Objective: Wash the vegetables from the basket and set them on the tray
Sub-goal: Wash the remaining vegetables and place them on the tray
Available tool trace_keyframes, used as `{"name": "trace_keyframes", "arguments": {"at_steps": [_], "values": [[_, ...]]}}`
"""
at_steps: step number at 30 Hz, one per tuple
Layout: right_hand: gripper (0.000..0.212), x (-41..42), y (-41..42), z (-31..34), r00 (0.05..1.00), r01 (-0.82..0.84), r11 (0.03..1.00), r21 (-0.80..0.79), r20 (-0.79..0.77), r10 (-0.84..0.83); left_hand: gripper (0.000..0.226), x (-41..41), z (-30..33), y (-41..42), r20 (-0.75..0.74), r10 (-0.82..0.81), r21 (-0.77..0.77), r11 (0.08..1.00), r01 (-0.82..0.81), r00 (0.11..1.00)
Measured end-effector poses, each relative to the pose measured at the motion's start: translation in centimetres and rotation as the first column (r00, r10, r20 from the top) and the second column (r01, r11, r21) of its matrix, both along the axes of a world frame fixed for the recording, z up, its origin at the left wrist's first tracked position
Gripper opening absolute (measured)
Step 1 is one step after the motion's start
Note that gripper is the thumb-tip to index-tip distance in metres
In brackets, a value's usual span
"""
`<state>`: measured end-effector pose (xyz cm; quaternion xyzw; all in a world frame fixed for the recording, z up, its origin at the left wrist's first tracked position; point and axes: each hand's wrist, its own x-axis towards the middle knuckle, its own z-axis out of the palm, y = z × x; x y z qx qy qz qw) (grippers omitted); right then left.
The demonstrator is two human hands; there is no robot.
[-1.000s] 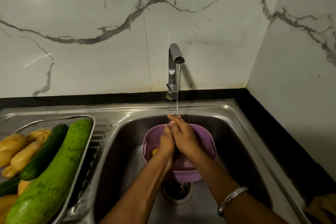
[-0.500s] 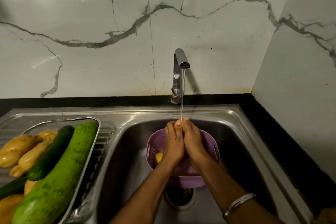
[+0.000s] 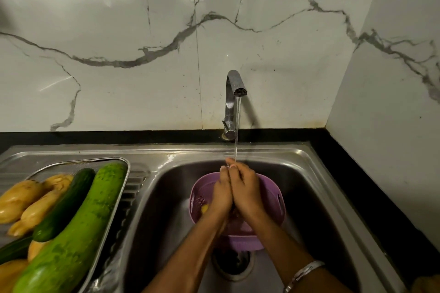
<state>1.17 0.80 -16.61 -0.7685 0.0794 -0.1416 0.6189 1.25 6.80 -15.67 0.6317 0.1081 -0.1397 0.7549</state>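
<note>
Versus 0.5 s ago: right hand (image 3: 245, 191) now overlaps the left hand (image 3: 222, 194); both remain under the tap (image 3: 234, 93) stream. Fingers pressed together, nearly straight; whether anything lies between the palms cannot be told. Perforated purple plastic basket (image 3: 273, 195) sits in the steel sink (image 3: 316, 197), yellow piece (image 3: 204, 208) inside. Washed glossy vegetables (image 3: 71, 221) fill the wire-mesh tray (image 3: 126, 181).

No text can be read; the bracelet (image 3: 302, 274) on the wrist nearest the sink (image 3: 316, 173) bears marks too blurred to make out.
</note>
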Motion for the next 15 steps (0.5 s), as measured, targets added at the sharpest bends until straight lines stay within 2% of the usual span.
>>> {"name": "trace_keyframes", "arguments": {"at_steps": [2, 4, 7, 9, 10, 11, 12, 14, 15], "values": [[0.028, 0.2, -0.3, 0.4, 0.996, 0.048, 0.976, 0.214, -0.085, -0.03, 0.045, -0.4, -0.3, 0.4, 0.278, -0.093, 0.394, 0.919, -0.025, 0.956], [0.027, 0.1, -1.1, 1.2, 0.986, 0.084, 0.9, 0.429, -0.169, -0.011, 0.04, -0.8, -1.2, 1.0, 0.435, -0.251, 0.56, 0.828, -0.041, 0.864], [0.029, -0.5, -2.0, 2.1, 0.947, 0.188, 0.702, 0.687, -0.315, 0.056, 0.033, -1.0, -1.5, 1.3, 0.536, -0.375, 0.657, 0.747, -0.096, 0.756], [0.035, -0.6, -2.3, 1.9, 0.914, 0.227, 0.617, 0.753, -0.384, 0.132, 0.034, -0.7, -1.7, 1.5, 0.574, -0.412, 0.662, 0.742, -0.104, 0.708], [0.038, -0.4, -2.3, 1.7, 0.907, 0.221, 0.604, 0.766, -0.389, 0.163, 0.037, -0.6, -1.7, 1.6, 0.573, -0.429, 0.671, 0.734, -0.1, 0.699], [0.041, -0.4, -2.2, 1.7, 0.901, 0.218, 0.602, 0.768, -0.396, 0.178, 0.04, -0.5, -1.9, 1.7, 0.568, -0.44, 0.682, 0.725, -0.098, 0.696], [0.044, -0.2, -2.1, 1.4, 0.905, 0.203, 0.658, 0.725, -0.395, 0.156, 0.038, -0.7, -1.9, 1.7, 0.557, -0.429, 0.679, 0.728, -0.094, 0.711], [0.044, -0.1, -2.0, 1.2, 0.947, 0.118, 0.854, 0.507, -0.315, 0.057, 0.027, -0.7, -2.0, 1.4, 0.531, -0.341, 0.606, 0.792, -0.066, 0.776], [0.041, -0.3, -1.7, 1.3, 0.97, 0.057, 0.93, 0.363, -0.242, 0.035, 0.029, -0.5, -2.0, 1.2, 0.492, -0.277, 0.549, 0.835, -0.047, 0.825]]}}
